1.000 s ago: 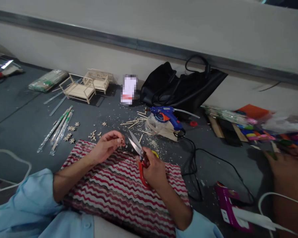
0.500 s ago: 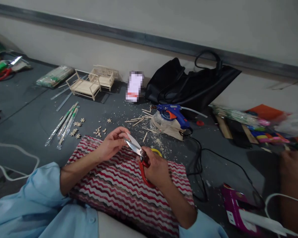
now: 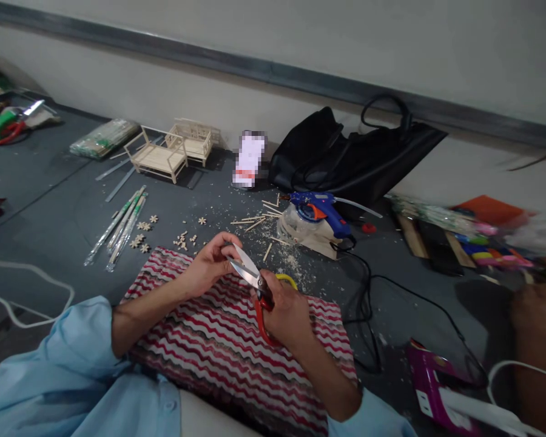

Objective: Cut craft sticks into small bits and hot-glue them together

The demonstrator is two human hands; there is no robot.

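Note:
My right hand (image 3: 287,314) grips red-handled scissors (image 3: 255,285) whose steel blades point up and left. My left hand (image 3: 209,262) pinches a small pale piece at the blade tips; the piece is too small to name. Both hands hover over a red-and-white wavy striped cushion (image 3: 236,352) on my lap. Light blue sleeves cover my arms.
A blue glue gun (image 3: 321,212) rests on a stand amid wood scraps, its black cord (image 3: 368,303) trailing right. Two small stick-built benches (image 3: 168,149), a black bag (image 3: 346,158), stick packs (image 3: 121,224), a purple box (image 3: 430,382) and another person's hand (image 3: 537,328) are around.
The scissor blades have closed in on the piece in my left hand. The view has shifted slightly left.

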